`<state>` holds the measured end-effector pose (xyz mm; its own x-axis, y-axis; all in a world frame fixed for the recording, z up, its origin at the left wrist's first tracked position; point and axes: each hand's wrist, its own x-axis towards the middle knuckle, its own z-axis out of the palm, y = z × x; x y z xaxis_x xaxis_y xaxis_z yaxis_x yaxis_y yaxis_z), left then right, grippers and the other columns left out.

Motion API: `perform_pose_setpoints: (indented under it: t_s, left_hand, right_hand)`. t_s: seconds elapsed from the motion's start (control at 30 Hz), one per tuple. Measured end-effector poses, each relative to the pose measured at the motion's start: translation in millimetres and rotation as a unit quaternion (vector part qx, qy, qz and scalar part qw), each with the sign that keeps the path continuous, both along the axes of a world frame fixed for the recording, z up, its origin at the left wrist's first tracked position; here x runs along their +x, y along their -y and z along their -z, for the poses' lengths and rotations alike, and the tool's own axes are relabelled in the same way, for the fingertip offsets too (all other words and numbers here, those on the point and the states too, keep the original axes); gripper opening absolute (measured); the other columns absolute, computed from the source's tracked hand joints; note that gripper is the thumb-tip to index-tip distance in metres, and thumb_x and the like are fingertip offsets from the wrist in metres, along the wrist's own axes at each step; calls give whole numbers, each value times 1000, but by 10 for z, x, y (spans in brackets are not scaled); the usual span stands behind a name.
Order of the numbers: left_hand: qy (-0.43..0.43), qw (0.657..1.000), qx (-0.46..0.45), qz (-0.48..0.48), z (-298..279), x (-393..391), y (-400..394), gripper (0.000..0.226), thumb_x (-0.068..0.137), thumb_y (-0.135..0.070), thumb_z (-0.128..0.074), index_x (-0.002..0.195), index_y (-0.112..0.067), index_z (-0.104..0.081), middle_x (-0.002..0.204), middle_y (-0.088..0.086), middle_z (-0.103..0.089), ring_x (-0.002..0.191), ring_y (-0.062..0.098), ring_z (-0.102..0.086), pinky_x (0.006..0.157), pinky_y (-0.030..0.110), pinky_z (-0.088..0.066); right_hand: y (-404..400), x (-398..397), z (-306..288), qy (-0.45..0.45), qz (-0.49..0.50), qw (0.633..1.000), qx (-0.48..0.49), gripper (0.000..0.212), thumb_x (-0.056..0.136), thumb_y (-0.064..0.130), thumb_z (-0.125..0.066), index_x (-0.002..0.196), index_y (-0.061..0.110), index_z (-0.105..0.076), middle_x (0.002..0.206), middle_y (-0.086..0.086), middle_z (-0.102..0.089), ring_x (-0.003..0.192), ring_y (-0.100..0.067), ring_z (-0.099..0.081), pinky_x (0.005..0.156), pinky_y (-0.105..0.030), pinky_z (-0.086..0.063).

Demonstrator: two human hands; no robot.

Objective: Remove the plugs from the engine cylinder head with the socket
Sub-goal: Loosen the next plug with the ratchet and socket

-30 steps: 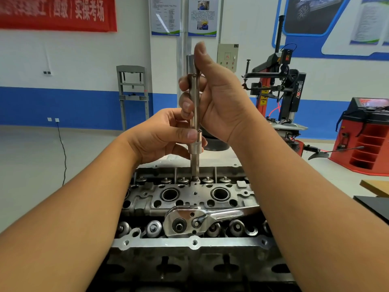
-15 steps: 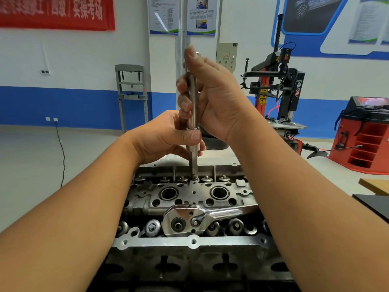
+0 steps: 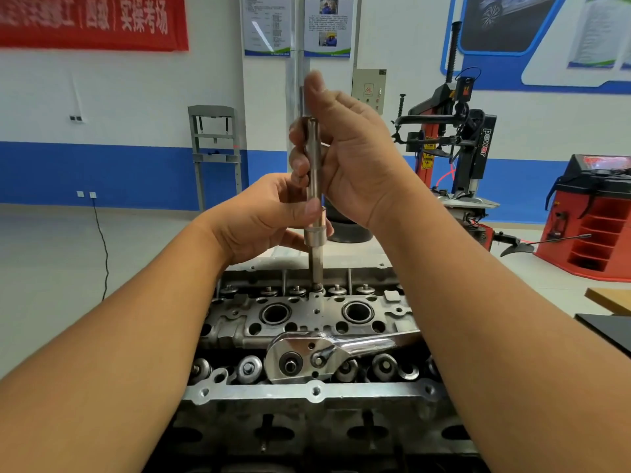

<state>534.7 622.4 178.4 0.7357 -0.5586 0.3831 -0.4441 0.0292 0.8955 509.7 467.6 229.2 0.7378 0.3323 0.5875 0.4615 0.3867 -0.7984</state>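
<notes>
Workshop wall behind; both hands, left hand [image 3: 263, 213] below right hand [image 3: 345, 155], grip the upright socket [image 3: 314, 199] on the cylinder head's [image 3: 307, 312] far edge; a ratchet [image 3: 317, 356] lies nearer.

Both forearms converge over the cylinder head [image 3: 307, 322] at frame centre, where an upright socket extension [image 3: 314, 186] blocks the middle. A ratchet wrench [image 3: 317, 356] lies across the valve springs at lower centre. Open floor [image 3: 85, 261] spreads at centre left, while a tyre changer [image 3: 454, 148] crowds the upper right.

The socket [image 3: 314, 213] stands upright on the cylinder head [image 3: 307, 315], behind the ratchet [image 3: 327, 353] lying across it.
</notes>
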Motion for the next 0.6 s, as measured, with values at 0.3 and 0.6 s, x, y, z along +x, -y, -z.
perform_pose_setpoints:
  t_s: [0.3,0.6]
  left_hand:
    - [-16,999,-28,41,0,-7,-14,51,65,-45,-96,100,-15,-75,91,8,-76,95,27,-76,78,43,-62]
    - [-33,993,-72,90,1,8,-41,42,84,-37,-84,112,-8,-74,107,19,-74,97,34,-74,83,50,-60]
  right_hand:
    - [15,10,0,-15,-24,1000,9,34,104,40,-57,106,7,-59,74,-8,-64,55,-20,-53,57,-34,-49]
    - [17,11,-8,21,57,998,5,34,109,35,-51,96,5,-62,74,-7,-72,65,-20,-64,60,-31,-55]
